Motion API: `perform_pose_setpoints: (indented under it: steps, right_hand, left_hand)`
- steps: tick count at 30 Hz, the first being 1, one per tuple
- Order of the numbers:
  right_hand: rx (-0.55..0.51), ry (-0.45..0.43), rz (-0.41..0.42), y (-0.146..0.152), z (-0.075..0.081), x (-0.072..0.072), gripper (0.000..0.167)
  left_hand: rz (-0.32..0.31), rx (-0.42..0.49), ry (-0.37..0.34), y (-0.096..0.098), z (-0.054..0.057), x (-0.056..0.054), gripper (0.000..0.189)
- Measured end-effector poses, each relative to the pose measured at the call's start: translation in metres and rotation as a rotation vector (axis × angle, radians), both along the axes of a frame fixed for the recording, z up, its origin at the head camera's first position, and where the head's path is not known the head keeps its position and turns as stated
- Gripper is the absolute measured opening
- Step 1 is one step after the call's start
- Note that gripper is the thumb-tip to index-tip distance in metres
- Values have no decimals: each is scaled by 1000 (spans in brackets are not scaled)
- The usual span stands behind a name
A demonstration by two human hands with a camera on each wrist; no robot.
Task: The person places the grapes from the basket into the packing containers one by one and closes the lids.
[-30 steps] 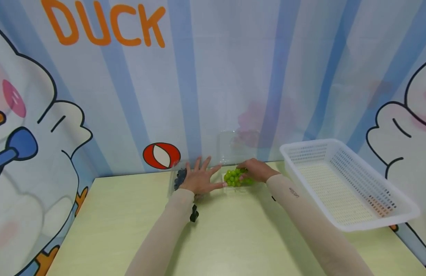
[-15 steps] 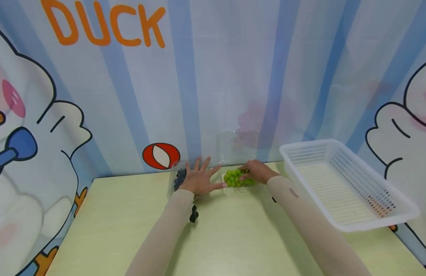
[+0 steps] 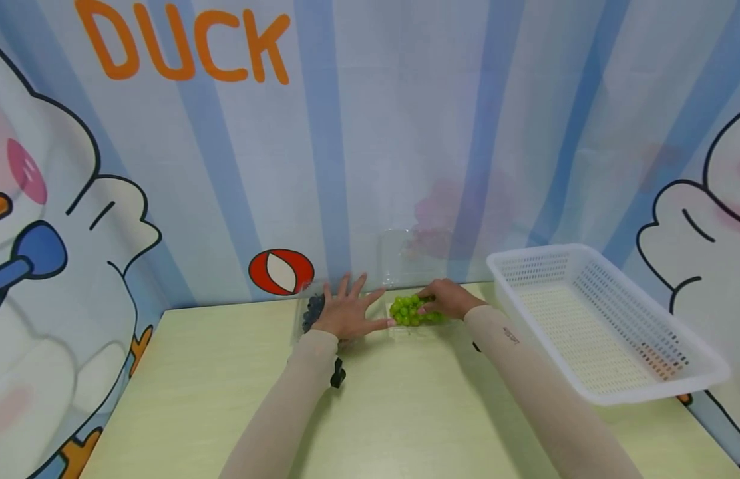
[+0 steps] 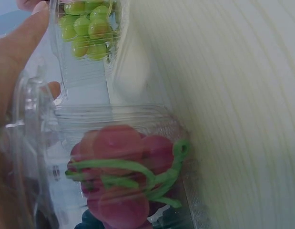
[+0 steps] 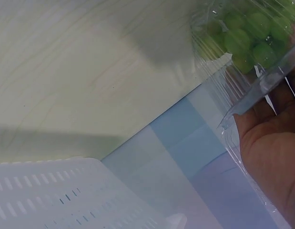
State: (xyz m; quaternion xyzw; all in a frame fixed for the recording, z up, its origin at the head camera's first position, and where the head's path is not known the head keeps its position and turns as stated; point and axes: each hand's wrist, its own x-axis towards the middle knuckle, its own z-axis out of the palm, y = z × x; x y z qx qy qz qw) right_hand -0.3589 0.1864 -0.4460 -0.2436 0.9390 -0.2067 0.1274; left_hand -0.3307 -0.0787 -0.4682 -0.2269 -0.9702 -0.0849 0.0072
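Note:
My left hand lies spread with straight fingers over a clear plastic box at the table's back edge. Dark grapes show left of the hand, and red grapes with a green stem sit in the same box in the left wrist view. Just to the right, a second clear box stands with its lid raised against the backdrop. It holds a bunch of green grapes. My right hand reaches into it from the right, thumb and curled fingers gripping the bunch; the fingertips are partly hidden.
A white perforated plastic basket stands on the right side of the table, close to my right forearm. Behind the table hangs a striped blue backdrop with cartoon ducks.
My right hand has shifted slightly among the green grapes, its fingers drawing in closer on them. The left hand stays spread in place.

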Motion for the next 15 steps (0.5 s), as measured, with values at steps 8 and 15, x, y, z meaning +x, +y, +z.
perform_pose_setpoints:
  steps: [8,15]
  right_hand:
    - [0,13,18,-1,4,-1,47]
    - [-9,-4,3,0,0,-1,47]
  left_hand:
    - [6,-14,1,0,1,-1,86]
    - [-3,-15,5,0,-1,-1,86]
